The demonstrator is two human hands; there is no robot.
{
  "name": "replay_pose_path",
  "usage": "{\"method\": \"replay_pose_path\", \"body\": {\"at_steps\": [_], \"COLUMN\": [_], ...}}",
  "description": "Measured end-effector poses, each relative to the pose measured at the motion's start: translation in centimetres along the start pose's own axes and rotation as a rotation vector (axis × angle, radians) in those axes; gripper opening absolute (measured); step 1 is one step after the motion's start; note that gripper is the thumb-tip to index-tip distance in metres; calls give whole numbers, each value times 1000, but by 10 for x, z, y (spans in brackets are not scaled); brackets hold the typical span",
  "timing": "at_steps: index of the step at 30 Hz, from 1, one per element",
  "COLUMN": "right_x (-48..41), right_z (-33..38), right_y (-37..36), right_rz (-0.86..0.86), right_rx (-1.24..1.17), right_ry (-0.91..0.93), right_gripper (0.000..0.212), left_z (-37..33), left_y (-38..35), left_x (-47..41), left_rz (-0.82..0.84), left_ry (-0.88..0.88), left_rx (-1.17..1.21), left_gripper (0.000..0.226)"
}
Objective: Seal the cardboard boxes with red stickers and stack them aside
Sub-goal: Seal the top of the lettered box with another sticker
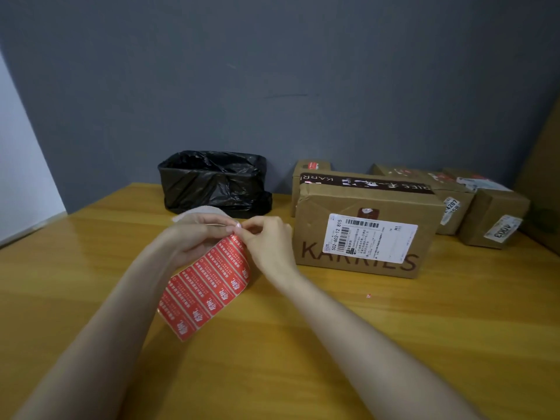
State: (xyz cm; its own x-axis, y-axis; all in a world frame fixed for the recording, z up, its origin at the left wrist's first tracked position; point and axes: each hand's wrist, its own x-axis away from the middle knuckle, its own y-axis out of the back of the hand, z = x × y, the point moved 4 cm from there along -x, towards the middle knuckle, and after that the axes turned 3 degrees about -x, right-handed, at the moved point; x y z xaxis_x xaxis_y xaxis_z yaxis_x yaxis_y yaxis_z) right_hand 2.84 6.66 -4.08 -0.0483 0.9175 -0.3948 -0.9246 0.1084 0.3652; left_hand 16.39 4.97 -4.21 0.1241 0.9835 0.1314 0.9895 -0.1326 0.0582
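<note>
My left hand [194, 237] holds up a long strip of red rectangular stickers [206, 286] with white print, fingers curled round its top end, above a yellow wooden table [394, 344]. My right hand [269, 241] pinches the strip's top corner between thumb and forefinger. Just to the right stands a brown cardboard box printed KARRIES [363, 204], its white shipping label facing me; smaller brown cardboard boxes [491, 216] sit behind it. To peel well, I judge I should lift one sticker's corner slowly, keeping the pale backing paper [200, 212] taut so the sticker comes away whole.
</note>
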Motion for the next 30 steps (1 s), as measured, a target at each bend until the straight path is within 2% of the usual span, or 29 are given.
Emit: {"method": "replay_pose_path", "body": {"at_steps": [5,10,18,26,30], "right_x": [0,1,-1,0,3], "right_z": [-1,-5,-6,19,39], "right_y": [2,2,9,35,52], "right_rz": [-2,-13,-147,-274,-177], "right_rx": [-24,-56,-56,-172,-259], "right_ry": [-13,-56,-78,75,138], "right_gripper": [24,20,17,18,21], "left_z": [-1,0,5,24,31], "left_y": [-1,2,14,30,26], "left_x": [1,1,-5,-19,-24], "left_rz": [-12,-66,-310,-503,-537], "left_ry": [-48,-23,-28,45,37], "left_rx": [-135,-253,-329,-651,-807], "left_gripper": [9,8,8,14,16]}}
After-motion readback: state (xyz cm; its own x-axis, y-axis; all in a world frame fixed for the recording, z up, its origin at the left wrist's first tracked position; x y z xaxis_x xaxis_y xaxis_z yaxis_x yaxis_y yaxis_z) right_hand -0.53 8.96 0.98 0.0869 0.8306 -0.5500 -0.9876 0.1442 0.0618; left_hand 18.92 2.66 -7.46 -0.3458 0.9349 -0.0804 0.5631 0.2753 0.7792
